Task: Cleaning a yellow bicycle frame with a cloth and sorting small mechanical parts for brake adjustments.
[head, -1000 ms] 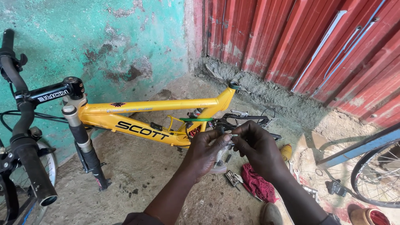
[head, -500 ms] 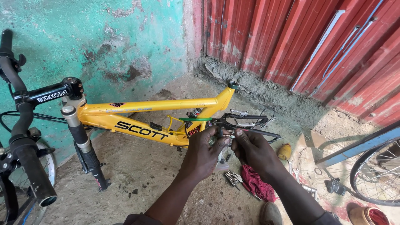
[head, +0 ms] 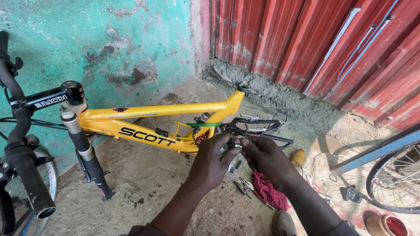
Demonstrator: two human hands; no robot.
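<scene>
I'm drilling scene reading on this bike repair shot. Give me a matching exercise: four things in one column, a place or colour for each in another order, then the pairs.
Things:
1. bike frame
2. rag
3. wheel
4. small metal part

Places or colours:
A. pinched between the fingertips of the left hand and right hand
B. yellow, propped without wheels beside the turquoise wall
C. red, lying on the ground below the hands
D. at the right edge, only partly in view

Pairs: 1-B, 2-C, 3-D, 4-A
</scene>
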